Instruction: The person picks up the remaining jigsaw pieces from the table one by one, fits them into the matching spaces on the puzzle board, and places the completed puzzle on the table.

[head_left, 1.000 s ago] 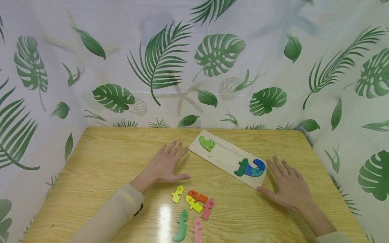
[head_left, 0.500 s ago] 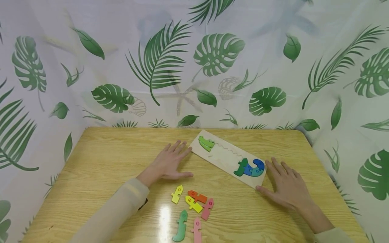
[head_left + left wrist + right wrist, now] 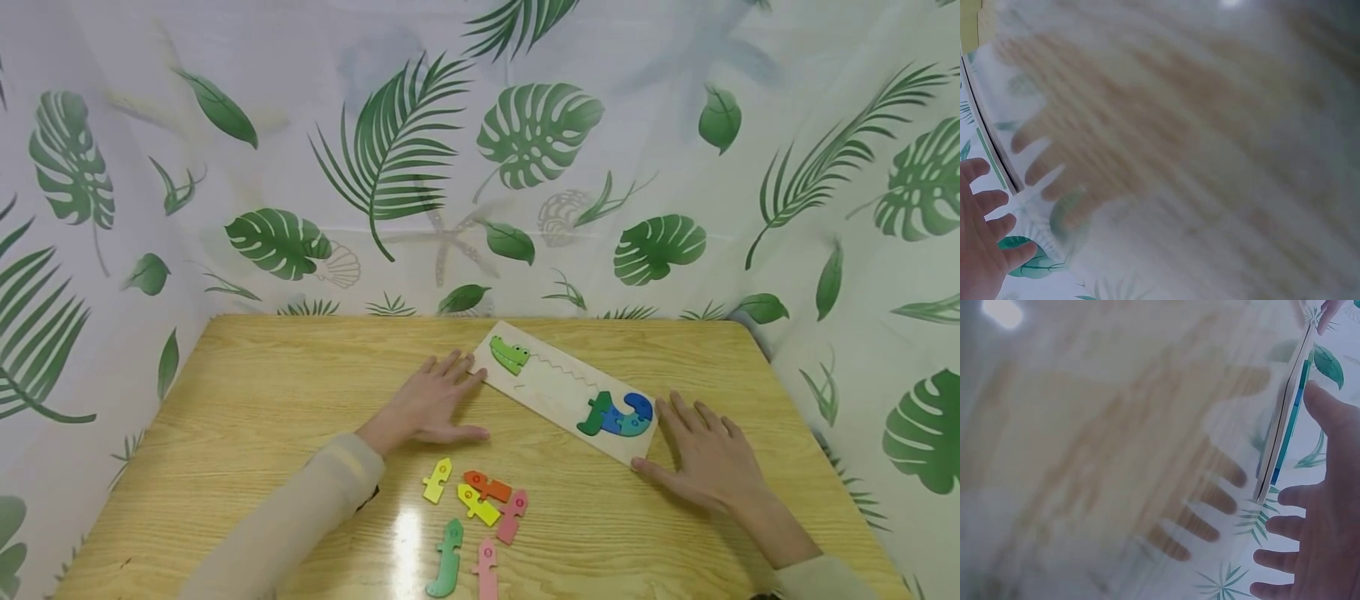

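Note:
A wooden crocodile puzzle board (image 3: 555, 396) lies aslant on the table, also seen edge-on in the right wrist view. Its green crocodile head piece (image 3: 510, 356) sits at the left end; dark green and blue tail pieces (image 3: 626, 417) fill the right end, with a bare stretch between. My left hand (image 3: 435, 404) is spread, its fingertips right at the board's left corner. At the opposite short edge, my right hand (image 3: 708, 458) has its fingers extended, thumb and index tips by the two corners. Neither hand curls round anything.
Several loose puzzle pieces lie nearer me: a small yellow piece (image 3: 437, 481), an orange piece (image 3: 491, 487), another yellow piece (image 3: 478, 505), two pink pieces (image 3: 512, 518) and a green leg piece (image 3: 447, 560). A leaf-print cloth (image 3: 465, 167) hangs behind the table (image 3: 300, 358).
My left hand has slid right, from beside the board to its left corner. My right hand has barely shifted, and the board and loose pieces lie as before.

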`<state>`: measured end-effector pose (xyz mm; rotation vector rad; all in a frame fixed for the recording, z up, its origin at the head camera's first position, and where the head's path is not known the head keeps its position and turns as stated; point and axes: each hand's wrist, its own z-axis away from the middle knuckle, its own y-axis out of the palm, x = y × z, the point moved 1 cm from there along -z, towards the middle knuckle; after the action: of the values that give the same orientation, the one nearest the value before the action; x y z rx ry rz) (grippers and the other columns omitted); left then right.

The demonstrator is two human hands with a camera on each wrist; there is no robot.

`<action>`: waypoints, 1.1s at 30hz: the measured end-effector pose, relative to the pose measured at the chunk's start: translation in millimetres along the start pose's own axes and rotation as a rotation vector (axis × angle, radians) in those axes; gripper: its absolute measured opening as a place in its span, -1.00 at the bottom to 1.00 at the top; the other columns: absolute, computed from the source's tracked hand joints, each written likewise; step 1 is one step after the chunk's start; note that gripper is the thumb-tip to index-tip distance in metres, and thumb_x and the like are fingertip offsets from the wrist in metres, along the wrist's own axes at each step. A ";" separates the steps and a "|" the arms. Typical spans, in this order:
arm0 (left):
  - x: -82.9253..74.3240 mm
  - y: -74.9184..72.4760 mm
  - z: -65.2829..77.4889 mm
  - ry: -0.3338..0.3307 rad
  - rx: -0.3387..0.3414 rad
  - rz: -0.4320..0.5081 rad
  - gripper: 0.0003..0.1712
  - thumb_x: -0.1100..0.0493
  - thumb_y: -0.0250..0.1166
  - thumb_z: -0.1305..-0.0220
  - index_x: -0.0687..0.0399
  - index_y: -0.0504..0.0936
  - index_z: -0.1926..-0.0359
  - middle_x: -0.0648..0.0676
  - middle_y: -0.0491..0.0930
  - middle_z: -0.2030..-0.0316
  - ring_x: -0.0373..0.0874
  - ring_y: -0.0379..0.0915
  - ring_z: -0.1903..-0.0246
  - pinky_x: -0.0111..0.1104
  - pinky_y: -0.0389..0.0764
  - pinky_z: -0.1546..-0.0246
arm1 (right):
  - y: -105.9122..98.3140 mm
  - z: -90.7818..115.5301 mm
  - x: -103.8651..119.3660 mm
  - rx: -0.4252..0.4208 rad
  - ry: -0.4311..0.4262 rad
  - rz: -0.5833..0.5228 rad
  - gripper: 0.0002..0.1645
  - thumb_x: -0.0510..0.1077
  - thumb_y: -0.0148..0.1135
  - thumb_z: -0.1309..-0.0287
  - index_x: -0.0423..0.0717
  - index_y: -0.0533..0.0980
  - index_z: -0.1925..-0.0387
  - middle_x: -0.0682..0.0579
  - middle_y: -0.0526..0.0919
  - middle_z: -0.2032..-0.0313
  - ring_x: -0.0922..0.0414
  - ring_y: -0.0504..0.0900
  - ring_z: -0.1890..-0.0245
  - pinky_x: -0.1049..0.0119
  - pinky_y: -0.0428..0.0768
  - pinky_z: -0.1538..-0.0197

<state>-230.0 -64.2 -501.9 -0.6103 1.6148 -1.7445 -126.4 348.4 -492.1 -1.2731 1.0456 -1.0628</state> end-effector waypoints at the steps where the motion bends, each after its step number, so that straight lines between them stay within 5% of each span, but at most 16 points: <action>1: -0.3 0.0 -0.4 0.000 0.002 0.003 0.20 -0.67 -0.01 -0.31 -0.05 0.05 -0.70 0.22 -0.04 -0.70 0.23 -0.17 -0.70 0.20 0.03 -0.65 | 0.3 -0.1 0.3 0.003 0.001 0.000 0.32 0.69 0.11 -0.16 -0.17 0.23 -0.60 -0.35 0.27 -0.57 -0.47 0.31 -0.48 -0.53 0.30 -0.38; 33: 0.1 6.6 -7.1 -0.019 0.045 -0.024 0.22 -0.70 -0.06 -0.30 -0.08 0.00 -0.71 0.19 -0.10 -0.71 0.16 -0.20 -0.71 0.14 0.04 -0.66 | 4.4 -8.6 2.0 0.058 -0.007 0.008 0.33 0.70 0.08 -0.17 -0.21 0.24 -0.58 -0.37 0.27 -0.56 -0.47 0.33 -0.47 -0.47 0.43 -0.32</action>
<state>-234.2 -59.6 -509.3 -0.6248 1.5570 -1.7828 -134.3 344.8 -496.7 -1.2243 1.0071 -1.0746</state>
